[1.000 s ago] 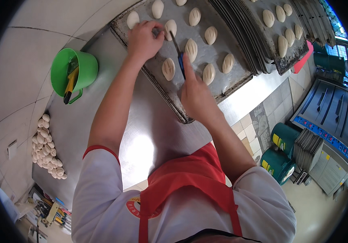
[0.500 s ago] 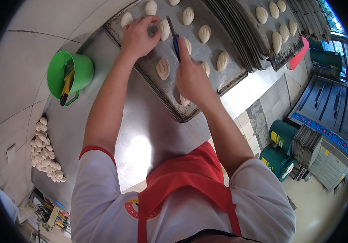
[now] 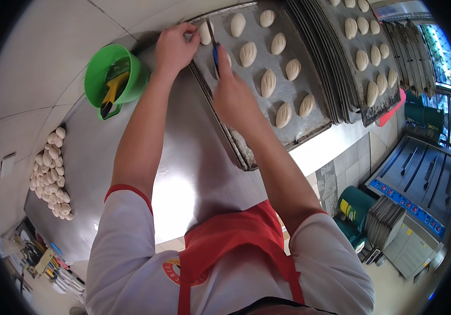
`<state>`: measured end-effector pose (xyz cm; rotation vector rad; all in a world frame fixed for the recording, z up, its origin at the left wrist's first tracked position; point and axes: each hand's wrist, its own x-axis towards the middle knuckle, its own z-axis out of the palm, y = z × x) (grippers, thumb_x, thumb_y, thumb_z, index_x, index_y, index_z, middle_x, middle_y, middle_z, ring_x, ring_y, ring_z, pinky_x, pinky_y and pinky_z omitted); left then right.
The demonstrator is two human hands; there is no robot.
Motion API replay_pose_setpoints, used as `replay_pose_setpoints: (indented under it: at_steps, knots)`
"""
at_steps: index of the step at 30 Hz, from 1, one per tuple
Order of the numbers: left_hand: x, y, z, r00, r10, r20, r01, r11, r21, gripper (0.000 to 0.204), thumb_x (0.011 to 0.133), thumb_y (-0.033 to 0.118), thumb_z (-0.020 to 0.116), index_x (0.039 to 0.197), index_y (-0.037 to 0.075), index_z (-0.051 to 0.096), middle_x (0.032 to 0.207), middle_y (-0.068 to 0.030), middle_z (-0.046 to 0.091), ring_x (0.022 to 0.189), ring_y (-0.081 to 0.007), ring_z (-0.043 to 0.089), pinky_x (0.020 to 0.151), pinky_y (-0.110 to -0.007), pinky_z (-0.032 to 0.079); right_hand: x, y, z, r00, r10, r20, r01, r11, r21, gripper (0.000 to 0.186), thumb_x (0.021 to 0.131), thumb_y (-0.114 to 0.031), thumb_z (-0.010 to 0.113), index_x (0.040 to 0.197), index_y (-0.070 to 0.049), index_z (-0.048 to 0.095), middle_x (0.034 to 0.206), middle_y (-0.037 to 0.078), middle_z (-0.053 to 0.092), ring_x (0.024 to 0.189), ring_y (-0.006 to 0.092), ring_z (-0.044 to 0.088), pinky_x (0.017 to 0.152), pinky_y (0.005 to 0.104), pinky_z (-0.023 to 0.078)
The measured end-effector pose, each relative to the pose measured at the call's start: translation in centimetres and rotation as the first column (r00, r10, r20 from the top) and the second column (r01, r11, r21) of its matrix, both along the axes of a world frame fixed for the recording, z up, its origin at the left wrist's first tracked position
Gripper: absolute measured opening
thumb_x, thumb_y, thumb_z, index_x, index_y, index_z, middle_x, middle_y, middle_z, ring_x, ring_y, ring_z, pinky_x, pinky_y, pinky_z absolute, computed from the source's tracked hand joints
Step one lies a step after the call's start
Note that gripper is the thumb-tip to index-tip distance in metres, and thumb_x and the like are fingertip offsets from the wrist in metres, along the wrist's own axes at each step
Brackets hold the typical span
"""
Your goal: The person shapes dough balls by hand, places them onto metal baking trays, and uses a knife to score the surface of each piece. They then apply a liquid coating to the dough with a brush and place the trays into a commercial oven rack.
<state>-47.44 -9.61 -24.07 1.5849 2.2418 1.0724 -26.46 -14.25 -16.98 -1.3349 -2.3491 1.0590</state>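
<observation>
A blue-handled knife [image 3: 213, 38] is gripped in my right hand [image 3: 235, 100], its dark blade against the pale dough piece [image 3: 204, 33] at the tray's far left corner. My left hand [image 3: 175, 48] steadies that same piece, with bent fingertips and thumb at its left side. The metal baking tray [image 3: 301, 125] carries several oval dough pieces in rows. Slashes mark the tops of several, such as the scored dough piece [image 3: 268, 83]. My right hand and forearm partly cover the tray's left side.
Left of my arm, a green plastic mug [image 3: 142, 79] holds a yellow-handled brush [image 3: 114, 88]. Dough pieces [image 3: 52, 178] are heaped at the steel table's [image 3: 131, 220] left edge. Stacked trays [image 3: 322, 68] and another loaded tray [image 3: 359, 86] stand right. An oven [image 3: 420, 163] is beyond.
Both hands have moved left, from a dough piece further in to the one at the tray's far left corner. The knife has gone along. The whole view has shifted slightly.
</observation>
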Motion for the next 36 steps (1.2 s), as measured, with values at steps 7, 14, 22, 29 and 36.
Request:
replay_pose_setpoints:
  at_steps: [7,14,22,29,36]
  knots:
    - [-1.7,-0.3,-3.1,0.980,-0.010,-0.200,0.007,1.000,-0.013,0.020,0.086,0.029,0.076,0.100,0.015,0.082,0.112,-0.0064,0.076,0.110,-0.0366,0.067,0.096,-0.048,0.055,-2.6,-0.2,-1.6,0.974,0.070,0.214,-0.055,0.995,-0.078,0.084,0.090,0.003,0.049,0.167,0.001,0.017,0.103,0.039,0.069,0.093,0.0544,0.070,0.086,0.0600,0.053]
    - [-0.7,0.0,-1.4,1.000,0.023,0.004,-0.024,0.998,0.061,0.021,0.089,0.024,0.077,0.104,0.010,0.080,0.106,-0.0114,0.078,0.096,-0.0323,0.074,0.084,-0.043,0.060,-0.7,1.1,-0.8,0.997,0.032,0.067,-0.033,0.999,0.021,0.088,0.092,-0.004,0.051,0.171,-0.008,0.012,0.113,0.040,0.064,0.098,0.0560,0.069,0.088,0.0605,0.056]
    - [-0.9,0.1,-1.0,0.996,-0.040,0.078,0.047,0.994,-0.099,0.025,0.091,0.024,0.076,0.111,0.009,0.078,0.101,-0.0134,0.080,0.090,-0.0302,0.077,0.082,-0.042,0.061,0.3,-0.7,-1.8,0.973,0.114,0.202,-0.102,0.992,-0.071,0.086,0.091,0.001,0.051,0.169,-0.006,0.017,0.110,0.039,0.065,0.098,0.0551,0.069,0.087,0.0598,0.055]
    - [0.3,0.9,0.3,0.994,-0.104,-0.040,0.106,0.993,0.047,0.029,0.090,0.021,0.077,0.118,0.011,0.076,0.111,-0.0109,0.075,0.101,-0.0288,0.073,0.086,-0.040,0.059,-1.6,4.2,-2.3,0.998,0.054,0.035,-0.055,0.997,0.051,0.086,0.090,0.001,0.051,0.169,-0.004,0.017,0.106,0.039,0.066,0.096,0.0538,0.069,0.088,0.0594,0.054]
    - [-0.7,0.8,-0.1,0.992,-0.127,0.019,0.127,0.991,-0.030,0.034,0.089,0.022,0.078,0.122,0.014,0.075,0.116,-0.0107,0.073,0.103,-0.0311,0.071,0.087,-0.042,0.058,3.9,-0.5,0.0,0.987,0.121,0.103,-0.106,0.984,-0.141,0.089,0.088,0.001,0.054,0.168,0.002,0.015,0.102,0.039,0.067,0.094,0.0545,0.069,0.087,0.0584,0.054]
